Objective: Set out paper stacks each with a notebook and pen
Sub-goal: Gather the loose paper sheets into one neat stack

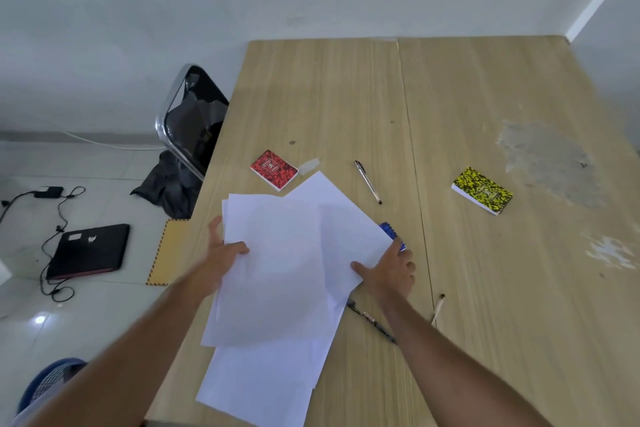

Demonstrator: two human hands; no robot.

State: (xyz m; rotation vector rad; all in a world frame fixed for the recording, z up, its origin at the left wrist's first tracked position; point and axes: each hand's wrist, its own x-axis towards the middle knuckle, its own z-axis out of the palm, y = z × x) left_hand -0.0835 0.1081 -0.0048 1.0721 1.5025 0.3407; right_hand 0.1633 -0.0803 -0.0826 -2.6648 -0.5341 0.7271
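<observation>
A loose pile of white paper sheets (284, 270) lies fanned out on the near left of the wooden table (485, 97). My left hand (221, 253) grips the pile's left edge, thumb on top. My right hand (391, 270) holds the right edge of the upper sheets. A blue notebook (389, 230) peeks out from under the paper by my right fingers. A red notebook (274, 169) lies just beyond the pile and a yellow notebook (482, 190) at the right. One pen (367, 181) lies between them. A dark pen (372, 321) and a pale pen (437, 310) lie near my right forearm.
A black chair (194, 118) with dark cloth draped on it stands at the table's left edge. On the tiled floor lie a black laptop (90, 251) with cables and a brown envelope (169, 250). A worn grey patch (543, 156) marks the table's right side.
</observation>
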